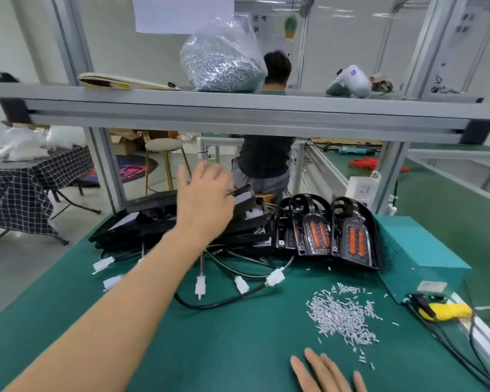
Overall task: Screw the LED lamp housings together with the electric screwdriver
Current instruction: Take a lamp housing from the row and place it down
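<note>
While left hand [207,199] fingers spread above the rigid, light-looking black plastic lamp housings [181,222], grasp an edge, avoiding trailing wires.

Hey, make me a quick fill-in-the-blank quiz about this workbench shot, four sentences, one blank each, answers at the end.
1. The left hand reaches over the pile of black lamp housings, holding ____.
2. The right hand lies flat on the ____ mat.
3. Loose screws lie scattered in front of the ____ box.
4. The clear bag of screws sits on the overhead ____.

Answers: nothing; green; teal; shelf
</note>
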### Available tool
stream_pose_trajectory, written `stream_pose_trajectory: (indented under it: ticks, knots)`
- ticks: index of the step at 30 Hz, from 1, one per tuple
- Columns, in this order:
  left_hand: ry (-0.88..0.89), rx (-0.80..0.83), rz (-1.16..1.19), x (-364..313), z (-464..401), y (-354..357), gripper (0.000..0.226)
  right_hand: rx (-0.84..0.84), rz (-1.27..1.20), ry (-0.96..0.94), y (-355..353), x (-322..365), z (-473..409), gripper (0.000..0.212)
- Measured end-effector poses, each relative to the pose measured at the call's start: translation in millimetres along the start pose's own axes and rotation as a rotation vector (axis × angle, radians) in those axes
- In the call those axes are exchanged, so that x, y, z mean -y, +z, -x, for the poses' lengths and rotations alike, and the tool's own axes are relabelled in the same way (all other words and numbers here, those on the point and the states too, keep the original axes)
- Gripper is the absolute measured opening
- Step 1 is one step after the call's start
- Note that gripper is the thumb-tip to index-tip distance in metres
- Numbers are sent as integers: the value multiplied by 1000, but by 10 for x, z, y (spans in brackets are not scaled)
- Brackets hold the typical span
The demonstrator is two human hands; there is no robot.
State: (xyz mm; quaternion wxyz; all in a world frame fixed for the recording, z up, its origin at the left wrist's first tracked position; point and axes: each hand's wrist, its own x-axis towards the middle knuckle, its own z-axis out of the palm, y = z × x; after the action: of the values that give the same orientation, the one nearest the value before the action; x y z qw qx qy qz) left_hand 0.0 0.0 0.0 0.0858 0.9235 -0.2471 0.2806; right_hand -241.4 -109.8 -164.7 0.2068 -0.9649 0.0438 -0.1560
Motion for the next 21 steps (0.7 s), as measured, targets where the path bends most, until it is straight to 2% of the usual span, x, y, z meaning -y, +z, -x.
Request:
stream_pose_trajectory:
  ticks: [2, 4, 5, 6, 8, 10, 13, 18, 21]
  knots:
    - [-146, 38, -53, 295, -93, -114, 59, -39, 15, 38, -181, 62, -153, 70]
    - [-288, 221, -149, 691, -193, -251, 73, -33, 171, 43, -383, 18, -287, 56]
    - [-348, 329, -151, 841, -199, -280, 76, 14, 236, 16, -488, 13, -391, 56]
    - [-388, 404, -141, 944, -159, -272, 74, 150, 259, 19, -629, 72, -501, 59]
    - [-393, 433, -98, 1046, -90, -207, 63, 216, 247, -33, -710, 114, -703, 57]
    - [-354, 370, -122, 1068, 2, -143, 46, 270, 133, -33, -721, 146, -805, 62]
    - [-306, 147, -108, 1044, 154, -49, 24, 211, -55, -32, -717, 243, -951, 63]
    - [-153, -104, 49, 1011, 298, -108, 18, 198, -325, -43, -722, 463, -1188, 61]
    - [-11, -295, 66, 929, 453, -390, 17, 185, -569, 39, -751, 582, -1338, 59]
